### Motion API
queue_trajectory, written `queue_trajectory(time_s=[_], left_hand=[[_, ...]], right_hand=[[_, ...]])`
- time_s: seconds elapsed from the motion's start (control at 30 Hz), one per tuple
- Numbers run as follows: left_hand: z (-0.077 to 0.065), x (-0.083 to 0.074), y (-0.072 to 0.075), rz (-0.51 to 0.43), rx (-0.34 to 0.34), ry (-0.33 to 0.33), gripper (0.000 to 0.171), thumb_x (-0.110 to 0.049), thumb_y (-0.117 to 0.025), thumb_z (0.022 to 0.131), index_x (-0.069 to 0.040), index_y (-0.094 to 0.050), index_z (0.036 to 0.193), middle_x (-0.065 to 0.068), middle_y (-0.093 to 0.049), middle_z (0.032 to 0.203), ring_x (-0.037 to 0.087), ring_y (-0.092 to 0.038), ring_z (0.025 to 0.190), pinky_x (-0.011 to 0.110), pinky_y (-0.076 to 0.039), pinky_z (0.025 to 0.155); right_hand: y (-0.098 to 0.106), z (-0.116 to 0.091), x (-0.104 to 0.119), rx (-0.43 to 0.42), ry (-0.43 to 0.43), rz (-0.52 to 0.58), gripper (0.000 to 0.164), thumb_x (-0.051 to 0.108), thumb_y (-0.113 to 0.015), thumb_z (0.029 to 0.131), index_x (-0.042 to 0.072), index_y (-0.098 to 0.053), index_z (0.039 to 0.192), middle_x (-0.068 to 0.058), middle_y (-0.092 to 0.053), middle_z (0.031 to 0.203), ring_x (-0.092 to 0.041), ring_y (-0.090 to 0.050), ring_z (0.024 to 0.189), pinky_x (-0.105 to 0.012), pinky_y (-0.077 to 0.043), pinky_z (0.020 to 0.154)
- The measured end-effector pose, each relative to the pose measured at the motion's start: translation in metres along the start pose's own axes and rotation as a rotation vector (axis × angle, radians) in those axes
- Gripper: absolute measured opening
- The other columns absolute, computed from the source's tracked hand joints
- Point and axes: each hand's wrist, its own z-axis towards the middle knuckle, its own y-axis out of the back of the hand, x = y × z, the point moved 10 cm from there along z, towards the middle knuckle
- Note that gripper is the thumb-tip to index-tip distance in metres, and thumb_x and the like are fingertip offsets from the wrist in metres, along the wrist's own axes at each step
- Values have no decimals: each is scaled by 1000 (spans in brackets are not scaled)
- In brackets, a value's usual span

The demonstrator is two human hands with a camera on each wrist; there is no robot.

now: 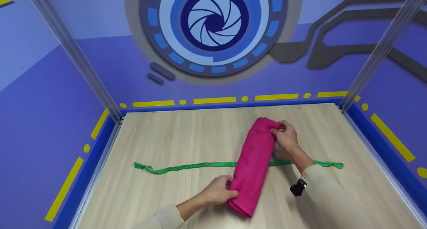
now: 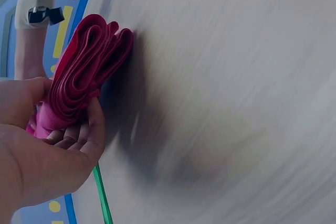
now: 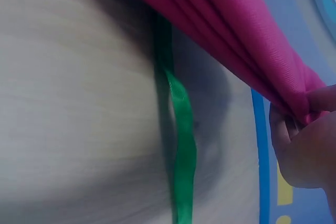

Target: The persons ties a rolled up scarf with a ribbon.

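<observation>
A rolled pink cloth (image 1: 252,165) slants across the middle of the table, held at both ends. My left hand (image 1: 218,190) grips its near end, thumb on top and fingers underneath. In the left wrist view that end of the cloth (image 2: 79,72) shows many folded layers. My right hand (image 1: 286,135) pinches the far end at its right edge; the right wrist view shows the cloth (image 3: 226,30) gathered between thumb and fingers. A green ribbon (image 1: 196,164) lies crosswise on the table beneath the roll, its middle hidden by it.
The wooden tabletop (image 1: 160,132) is bounded by a blue back wall (image 1: 106,62) and side walls with yellow dashes. Metal posts (image 1: 71,52) stand at the back corners. A small black device (image 1: 298,187) sits on the right sleeve.
</observation>
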Motion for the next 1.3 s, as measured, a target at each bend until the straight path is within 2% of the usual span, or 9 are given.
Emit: queue_trajectory(time_s=[0.27, 0.57, 1.03, 1.3], left_hand=[[-4, 0, -9, -41, 4, 21, 15, -12, -76, 89, -10, -66, 100, 0, -65, 90, 13, -62, 76, 29, -52, 68], [-1, -3, -22, -85, 41, 31, 14, -15, -75, 88, -11, -64, 98, -1, -66, 92, 12, -62, 75, 26, -50, 63], [-1, -2, -26, -91, 28, 21, 16, -15, -75, 88, -9, -63, 97, -1, -65, 91, 12, -60, 81, 29, -50, 73], [-1, 4, -29, -88, 42, 36, 18, -15, -79, 92, -9, -63, 98, 0, -64, 90, 13, -59, 80, 29, -49, 72]], right_hand=[[-16, 2, 15, 29, 35, 6, 20, 9, -63, 106, 1, -59, 124, -19, -62, 119, -27, -58, 102, -24, -54, 77], [-28, 7, 26, 21, 71, -39, 21, 8, -64, 105, 1, -61, 125, -19, -65, 118, -27, -60, 101, -24, -53, 78], [-46, 11, 46, 26, 108, -41, 19, 6, -65, 103, 3, -65, 122, -18, -67, 115, -28, -60, 98, -29, -53, 78], [-51, 10, 42, 10, 109, -56, 18, 5, -66, 102, 3, -65, 120, -18, -68, 114, -28, -62, 99, -31, -52, 78]])
